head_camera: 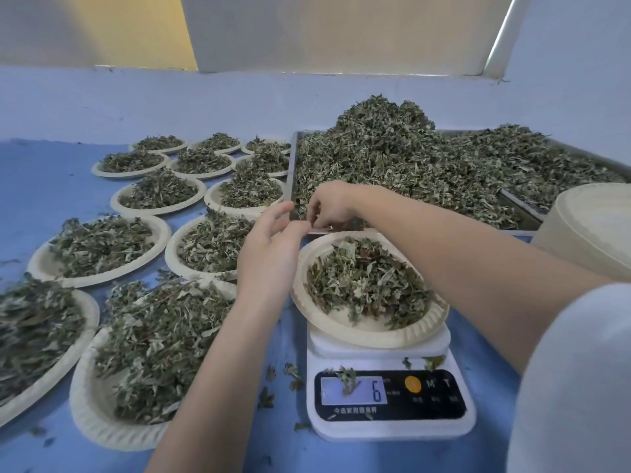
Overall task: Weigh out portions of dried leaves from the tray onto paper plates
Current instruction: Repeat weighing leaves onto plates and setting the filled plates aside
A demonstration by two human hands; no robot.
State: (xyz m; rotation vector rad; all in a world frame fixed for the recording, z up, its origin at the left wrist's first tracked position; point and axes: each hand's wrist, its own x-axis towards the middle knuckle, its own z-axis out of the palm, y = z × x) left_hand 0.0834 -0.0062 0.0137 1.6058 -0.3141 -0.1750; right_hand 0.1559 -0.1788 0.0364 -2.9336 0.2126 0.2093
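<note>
Both forearms extend forward over the blue work surface (pixel 51 186) and meet at the near left corner of the metal tray (pixel 291 186). The left hand (pixel 273 240) is raised beside that corner, palm turned inward, fingers loosely extended and apart; it holds nothing that can be seen. The right hand (pixel 329 204) reaches across from the right, wrist bent down, fingertips drawn together at the tray's near edge; whether they pinch any leaves cannot be determined, as the fingertips are partly hidden by the left hand.

The tray holds a large heap of dried leaves (pixel 392 155), highest toward the far wall. Directly below the hands, a paper plate (pixel 341 331) carrying a portion of leaves sits on the platform of a white digital kitchen scale (pixel 389 428). The scale's display (pixel 354 390) shows a "6"; a loose leaf lies over the left part of the display, so any further digits are not readable. Stray leaf fragments lie on the scale body and on the surface to its left.

To the left, about a dozen filled paper plates (pixel 99 247) stand in rows, several with touching or overlapping rims. A stack of unused paper plates (pixel 594 230) stands at the right, just beside the tray's near edge and behind the right forearm.
</note>
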